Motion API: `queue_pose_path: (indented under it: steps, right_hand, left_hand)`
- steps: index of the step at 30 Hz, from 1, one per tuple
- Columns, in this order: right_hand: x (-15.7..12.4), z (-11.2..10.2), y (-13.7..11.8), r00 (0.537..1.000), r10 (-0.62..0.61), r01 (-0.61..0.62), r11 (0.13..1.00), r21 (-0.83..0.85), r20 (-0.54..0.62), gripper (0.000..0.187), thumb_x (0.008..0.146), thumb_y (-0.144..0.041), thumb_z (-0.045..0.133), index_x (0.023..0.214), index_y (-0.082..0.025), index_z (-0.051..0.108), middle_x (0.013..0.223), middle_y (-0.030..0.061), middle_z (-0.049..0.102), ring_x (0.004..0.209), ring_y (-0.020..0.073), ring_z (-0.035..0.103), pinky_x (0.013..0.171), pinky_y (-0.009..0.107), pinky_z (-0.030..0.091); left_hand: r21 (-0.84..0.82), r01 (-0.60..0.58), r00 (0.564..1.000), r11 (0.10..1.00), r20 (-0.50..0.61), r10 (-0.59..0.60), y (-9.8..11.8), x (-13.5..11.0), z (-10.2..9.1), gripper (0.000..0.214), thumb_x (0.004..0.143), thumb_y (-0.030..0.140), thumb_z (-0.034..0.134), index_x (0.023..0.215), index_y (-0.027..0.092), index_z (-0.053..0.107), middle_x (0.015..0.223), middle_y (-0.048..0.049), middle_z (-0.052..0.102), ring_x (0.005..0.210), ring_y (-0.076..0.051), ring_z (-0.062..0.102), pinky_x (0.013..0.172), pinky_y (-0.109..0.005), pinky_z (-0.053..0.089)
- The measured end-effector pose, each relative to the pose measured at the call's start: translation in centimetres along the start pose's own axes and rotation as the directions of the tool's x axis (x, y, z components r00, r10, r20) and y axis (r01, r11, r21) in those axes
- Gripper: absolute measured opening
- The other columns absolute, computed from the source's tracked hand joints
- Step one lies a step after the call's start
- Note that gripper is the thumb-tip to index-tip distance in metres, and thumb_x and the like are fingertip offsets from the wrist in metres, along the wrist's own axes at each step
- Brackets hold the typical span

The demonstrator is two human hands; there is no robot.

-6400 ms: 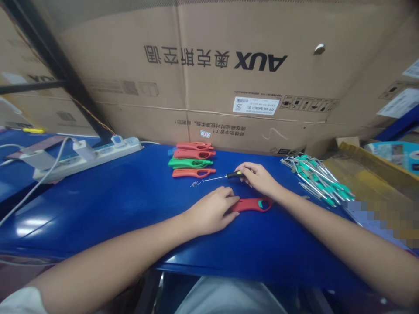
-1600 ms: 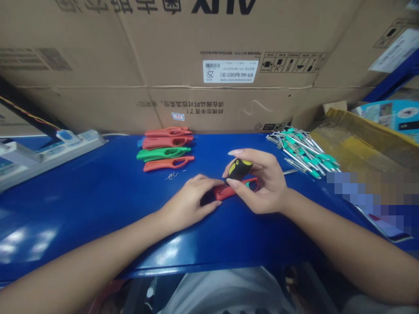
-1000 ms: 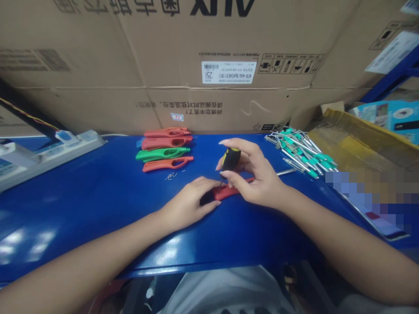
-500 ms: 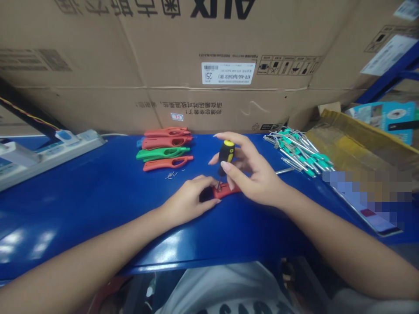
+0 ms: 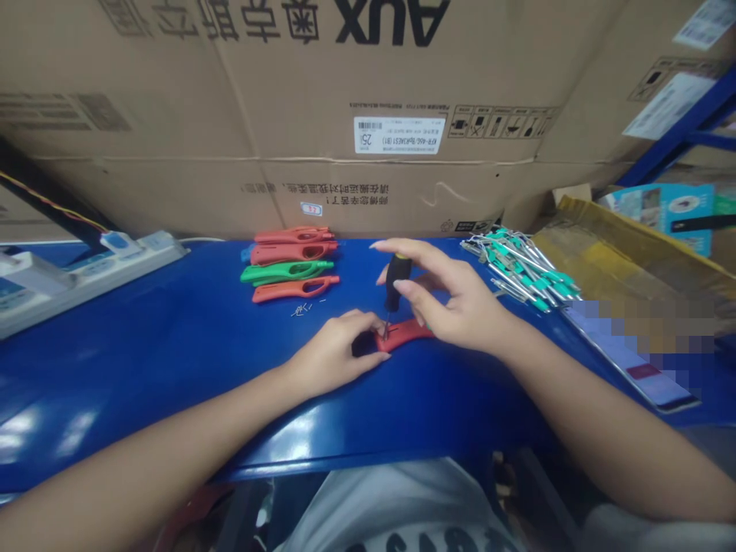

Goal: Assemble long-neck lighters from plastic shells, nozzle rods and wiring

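Red casing point(image 5: 404, 333): R end hidden by R hand point(image 5: 457, 299)
Black screwdriver point(image 5: 396, 282): gripped by R hand, tip unclear
L hand point(image 5: 338, 349): pinching casing's L end

On the blue desk point(image 5: 172, 360) there lies a red plastic casing point(image 5: 408, 332), and the left hand point(image 5: 327, 353) holds it at its left end. The right hand point(image 5: 454, 299) grips a black screwdriver point(image 5: 398, 280), which stands nearly upright with its tip at the casing, close to the left hand. Beyond the left hand are some thin metal pieces point(image 5: 302, 309); behind these, an orange casing point(image 5: 279, 291), a green casing point(image 5: 269, 272) and two red casings point(image 5: 276, 252) form a row. At right lies a heap of metal rods point(image 5: 526, 268) with green parts, near a phone point(image 5: 641, 356), partly pixelated. A white power strip point(image 5: 92, 280) is at left.
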State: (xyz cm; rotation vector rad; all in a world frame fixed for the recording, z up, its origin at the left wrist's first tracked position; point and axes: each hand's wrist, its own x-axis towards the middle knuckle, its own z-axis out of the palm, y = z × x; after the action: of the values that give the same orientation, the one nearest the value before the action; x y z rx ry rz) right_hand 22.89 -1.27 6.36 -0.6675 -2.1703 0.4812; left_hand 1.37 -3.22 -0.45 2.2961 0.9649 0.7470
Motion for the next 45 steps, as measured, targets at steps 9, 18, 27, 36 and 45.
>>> queue_pose_path:
  steps: [9,18,27,36,45]
  right_hand:
    - [1.3,-1.2,-2.3,0.991,-0.076,0.099,0.972,-0.214,0.111,0.041,0.104,-0.02,0.04,0.143,-0.022,0.052,0.118,0.006,0.069,0.096,0.0143,0.067,0.082,0.026,0.054]
    - [1.0,0.2,-0.2,0.995,-0.087,0.082,0.994,-0.076,-0.055,0.038,0.106,-0.024,0.038,0.141,-0.019,0.052,0.121,0.0076,0.068,0.066,0.0086,0.063,0.067,0.025,0.055]
    - [0.5,0.3,-0.3,0.967,-0.188,0.155,0.97,-0.189,-0.171,0.032,0.1,-0.031,0.054,0.129,-0.019,0.063,0.113,0.009,0.068,0.078,0.0135,0.065,0.069,0.028,0.057]
    - [0.1,0.1,-0.3,0.968,-0.192,0.155,0.963,-0.219,-0.159,0.035,0.096,-0.042,0.06,0.122,-0.02,0.066,0.098,0.0066,0.069,0.079,0.0161,0.065,0.074,0.031,0.057]
    - [0.0,0.0,-0.1,0.972,-0.176,0.135,0.96,-0.246,-0.154,0.036,0.092,-0.044,0.066,0.118,-0.02,0.068,0.097,0.0068,0.071,0.081,0.0173,0.066,0.075,0.031,0.057]
  left_hand:
    - [0.013,-0.006,1.0,1.0,-0.019,0.007,-0.1,0.0,0.1,0.015,0.087,0.025,0.072,0.097,0.021,0.061,0.098,-0.0007,0.07,0.091,-0.019,0.065,0.084,-0.033,0.051]
    - [0.027,-0.022,1.0,0.999,-0.006,0.022,0.3,0.1,0.1,0.014,0.087,0.024,0.07,0.097,0.021,0.06,0.097,-0.001,0.068,0.092,-0.019,0.063,0.086,-0.033,0.05]
    - [0.029,-0.06,0.998,0.998,-0.015,0.061,0.2,0.0,0.1,0.013,0.091,0.024,0.068,0.101,0.021,0.06,0.099,-0.0005,0.068,0.093,-0.017,0.063,0.088,-0.032,0.05]
    - [0.05,-0.068,0.997,0.996,-0.028,0.07,0.3,0.0,0.2,0.015,0.091,0.025,0.067,0.104,0.02,0.061,0.1,-0.0024,0.069,0.093,-0.019,0.065,0.087,-0.034,0.051]
    - [0.077,-0.063,0.998,0.995,0.0,0.063,0.1,-0.1,0.1,0.021,0.092,0.027,0.067,0.111,0.021,0.061,0.107,-0.004,0.07,0.099,-0.021,0.064,0.09,-0.036,0.051]
